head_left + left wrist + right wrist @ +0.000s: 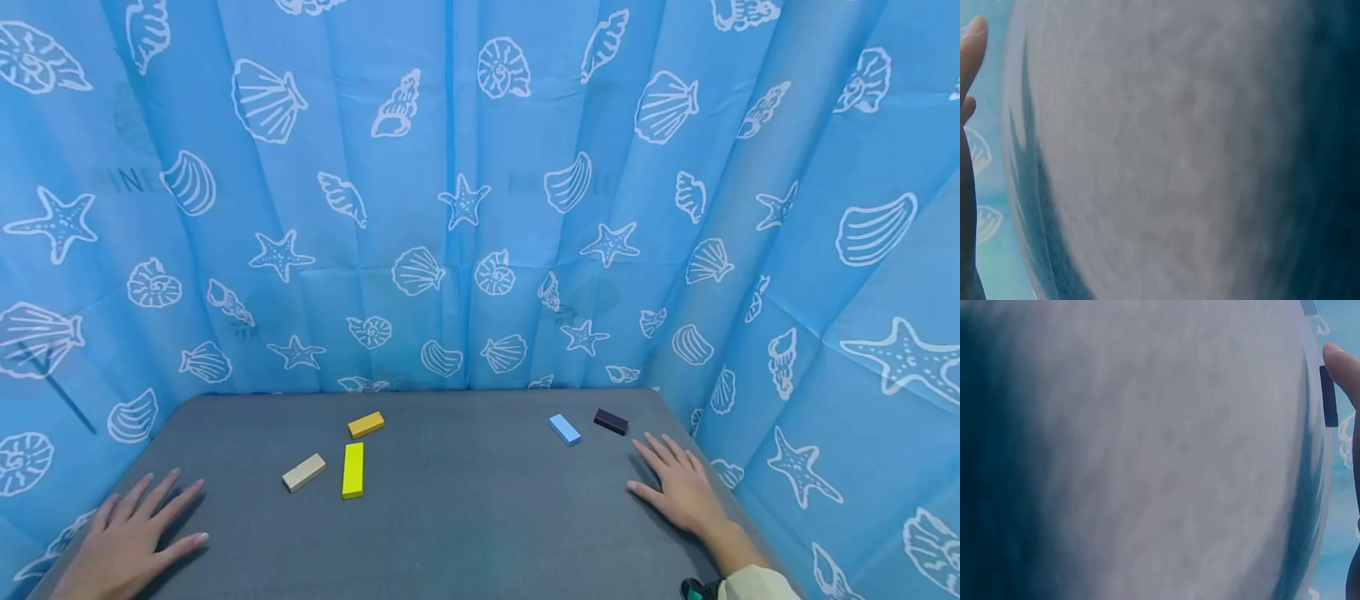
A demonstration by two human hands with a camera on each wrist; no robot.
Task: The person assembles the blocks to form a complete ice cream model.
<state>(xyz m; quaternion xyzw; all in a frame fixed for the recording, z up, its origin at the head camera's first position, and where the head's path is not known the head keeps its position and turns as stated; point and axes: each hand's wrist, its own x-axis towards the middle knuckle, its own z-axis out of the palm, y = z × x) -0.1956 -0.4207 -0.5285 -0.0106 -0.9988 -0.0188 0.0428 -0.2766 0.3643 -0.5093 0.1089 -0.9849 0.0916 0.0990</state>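
Observation:
My left hand is at the table's left side, fingers spread and holding nothing. To its right lie a beige block, a long bright yellow block and an orange-yellow block. At the right side, my right hand has its fingers spread, also with nothing in it. Just beyond its fingertips are a black block and a light blue block. In the right wrist view the black block shows beside the thumb. The left wrist view catches only part of the left hand.
A grey cloth-covered table carries the blocks, which lie flat and apart from one another. Blue curtains with white shell and starfish prints hang behind the table and along both sides. A dark wristband is at the right wrist.

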